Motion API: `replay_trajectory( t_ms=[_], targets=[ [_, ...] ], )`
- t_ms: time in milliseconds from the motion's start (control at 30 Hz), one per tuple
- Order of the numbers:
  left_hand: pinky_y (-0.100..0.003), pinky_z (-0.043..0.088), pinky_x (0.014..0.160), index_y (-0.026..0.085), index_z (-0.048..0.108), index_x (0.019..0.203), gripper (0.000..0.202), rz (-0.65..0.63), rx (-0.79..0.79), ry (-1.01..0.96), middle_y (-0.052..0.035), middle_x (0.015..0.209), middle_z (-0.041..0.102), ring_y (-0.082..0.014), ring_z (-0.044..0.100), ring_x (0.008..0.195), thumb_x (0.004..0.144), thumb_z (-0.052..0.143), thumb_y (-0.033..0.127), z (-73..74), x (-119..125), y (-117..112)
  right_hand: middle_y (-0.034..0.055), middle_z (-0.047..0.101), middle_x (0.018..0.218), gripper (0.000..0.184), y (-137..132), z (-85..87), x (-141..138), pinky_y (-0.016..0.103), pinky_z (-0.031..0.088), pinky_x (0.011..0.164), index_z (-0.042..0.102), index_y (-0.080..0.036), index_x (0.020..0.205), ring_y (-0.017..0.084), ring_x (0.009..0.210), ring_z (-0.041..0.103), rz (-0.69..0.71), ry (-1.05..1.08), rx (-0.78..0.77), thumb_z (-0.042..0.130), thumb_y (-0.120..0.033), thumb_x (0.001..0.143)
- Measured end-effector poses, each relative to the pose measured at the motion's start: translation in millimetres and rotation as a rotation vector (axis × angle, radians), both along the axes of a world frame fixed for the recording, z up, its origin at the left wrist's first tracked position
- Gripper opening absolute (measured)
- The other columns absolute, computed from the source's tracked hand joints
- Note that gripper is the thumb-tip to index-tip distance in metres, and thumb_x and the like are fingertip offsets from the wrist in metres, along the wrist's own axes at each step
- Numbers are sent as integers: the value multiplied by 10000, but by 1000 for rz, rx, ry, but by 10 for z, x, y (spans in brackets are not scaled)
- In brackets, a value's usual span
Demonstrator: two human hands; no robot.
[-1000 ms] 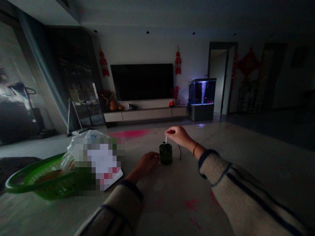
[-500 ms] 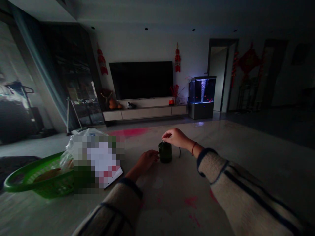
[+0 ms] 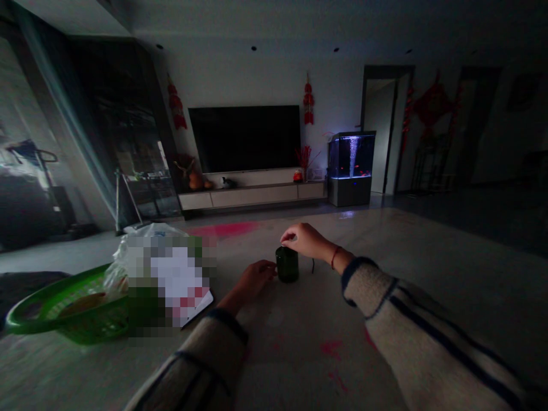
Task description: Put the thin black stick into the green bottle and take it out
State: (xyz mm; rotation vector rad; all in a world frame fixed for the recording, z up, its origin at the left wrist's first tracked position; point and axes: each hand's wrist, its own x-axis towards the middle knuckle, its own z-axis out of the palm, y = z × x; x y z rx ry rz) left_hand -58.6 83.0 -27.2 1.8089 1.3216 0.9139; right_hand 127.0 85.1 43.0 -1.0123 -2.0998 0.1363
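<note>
A small dark green bottle [image 3: 287, 265] stands upright on the pale tabletop [image 3: 295, 319]. From above, my right hand [image 3: 302, 237] pinches the top of the bottle with thumb and fingertips. Whether a cap sits between those fingers is too dark to tell. Beside the bottle's left side rests my left hand [image 3: 257, 277], fingers stretched out and their tips at or against the glass. A short dark cord-like thing [image 3: 313, 266] lies just right of the bottle.
To the left are a green plastic basket [image 3: 85, 331], a clear plastic bag [image 3: 124, 262] and a flat white-faced object [image 3: 199, 305], partly blurred out. Pink stains [image 3: 331, 348] mark the tabletop. Beyond stand a TV cabinet [image 3: 252, 197] and a lit fish tank [image 3: 351, 157].
Hardly anything differs. Both hands keep their places at the bottle, and the right hand shifts very slightly left.
</note>
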Motion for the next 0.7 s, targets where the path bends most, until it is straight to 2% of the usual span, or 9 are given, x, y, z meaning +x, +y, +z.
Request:
replay_trajectory(
  t_ms=[367,500,700],
  targets=[
    [-283,462,699,119,605,932,297,-1,-10,-11,-70,795,669,-155,611,713,680,484,219,-21,3,34,23,665,719,91,1,11,11,242,422,676,687,-192,710,128,710,588,-19,-39,96,598,-190,687],
    [-282,458,685,115,597,938,304,1,0,-12,-73,792,665,-155,604,701,682,478,230,-55,-3,60,24,667,720,87,2,2,14,241,424,675,687,-189,710,127,702,590,-31,-55,75,603,-199,687],
    [-288,454,679,116,598,931,305,1,2,24,-74,790,666,-159,602,692,677,470,228,-7,11,24,37,672,757,109,13,-22,15,255,436,707,689,-181,737,139,739,600,-33,-42,105,585,-194,709]
  ],
)
